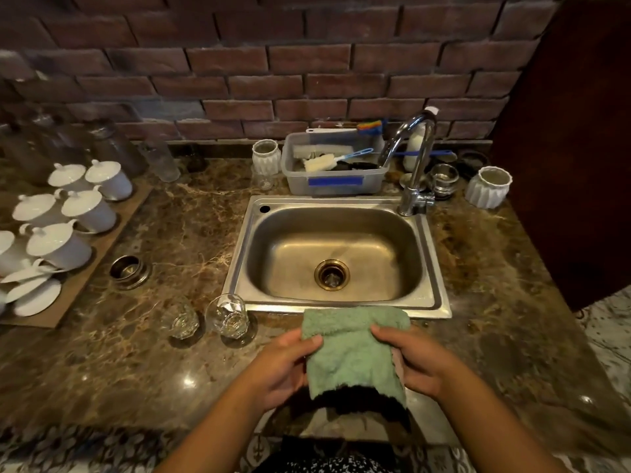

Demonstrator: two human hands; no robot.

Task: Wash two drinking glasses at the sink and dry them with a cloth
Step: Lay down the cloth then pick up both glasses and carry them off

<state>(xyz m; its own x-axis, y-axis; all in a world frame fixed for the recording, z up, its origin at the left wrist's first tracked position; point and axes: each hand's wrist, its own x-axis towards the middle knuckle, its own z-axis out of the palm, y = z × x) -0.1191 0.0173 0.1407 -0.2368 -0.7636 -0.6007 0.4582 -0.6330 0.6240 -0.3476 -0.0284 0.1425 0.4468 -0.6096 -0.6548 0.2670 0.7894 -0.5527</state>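
Note:
A green cloth (353, 349) is stretched between both hands just in front of the steel sink (433, 268). My left hand (283, 367) grips its left edge and my right hand (420, 360) grips its right edge. Two clear drinking glasses stand on the marble counter left of the cloth: one (230, 318) close to the sink's front left corner, the other (182, 320) further left. Neither hand touches them. The sink basin is empty, and no water runs from the chrome tap (415, 158).
A plastic tub (336, 184) with brushes sits behind the sink. White lidded cups (85, 206) stand on a board at the left. A small metal bowl (128, 269) is left of the sink. White ribbed jars (488, 187) and metal cups flank the tap.

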